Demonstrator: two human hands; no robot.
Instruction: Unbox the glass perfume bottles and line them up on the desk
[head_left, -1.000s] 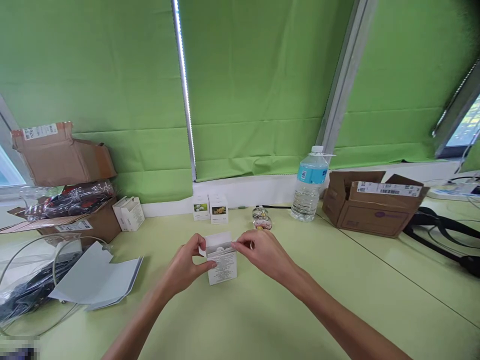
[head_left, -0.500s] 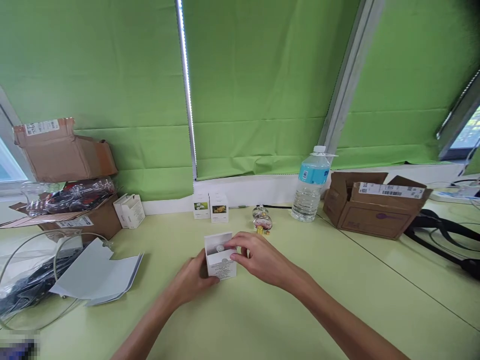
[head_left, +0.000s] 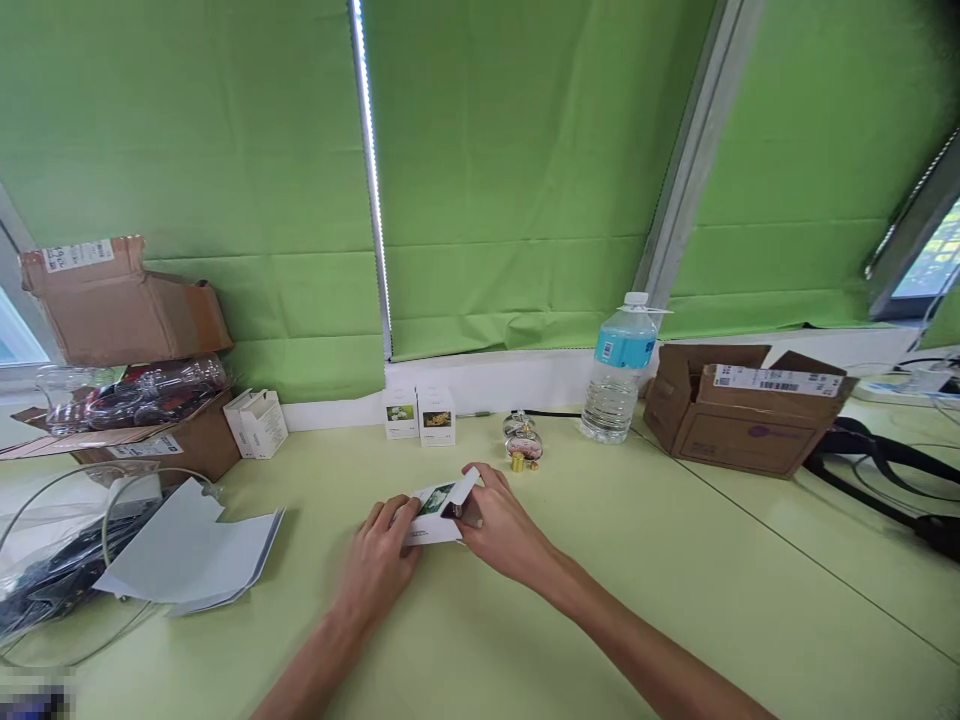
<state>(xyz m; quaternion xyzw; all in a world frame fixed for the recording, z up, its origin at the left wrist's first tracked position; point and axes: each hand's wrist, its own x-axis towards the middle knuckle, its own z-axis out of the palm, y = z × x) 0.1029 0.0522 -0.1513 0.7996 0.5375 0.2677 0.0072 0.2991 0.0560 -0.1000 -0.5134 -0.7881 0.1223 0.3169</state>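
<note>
A small white carton [head_left: 431, 530] with a green plant picture lies tipped over on the table, its open end facing right and a flap raised there. My left hand [head_left: 380, 550] is closed around its left end, fingers over the top. At the open end, my right hand [head_left: 502, 520] is closed on the carton beside the flap. Something dark shows in the opening, partly covered by my fingers; I cannot make out what it is. Beyond my hands stand clear glass bottles [head_left: 523, 440] with pink contents, and a gold cap [head_left: 517, 461] sits in front of them.
Two white cartons [head_left: 437, 420] with flower pictures stand by the wall. A large water bottle [head_left: 619, 375] and an opened cardboard box [head_left: 742, 425] are at right. To the left are white sheets [head_left: 202, 555], more white cartons [head_left: 259, 425] and stacked cardboard boxes [head_left: 135, 315].
The carton has gone from upright to tipped over, its opening now toward the right. My left hand has moved onto its left end; my right hand has come lower at the opening.
</note>
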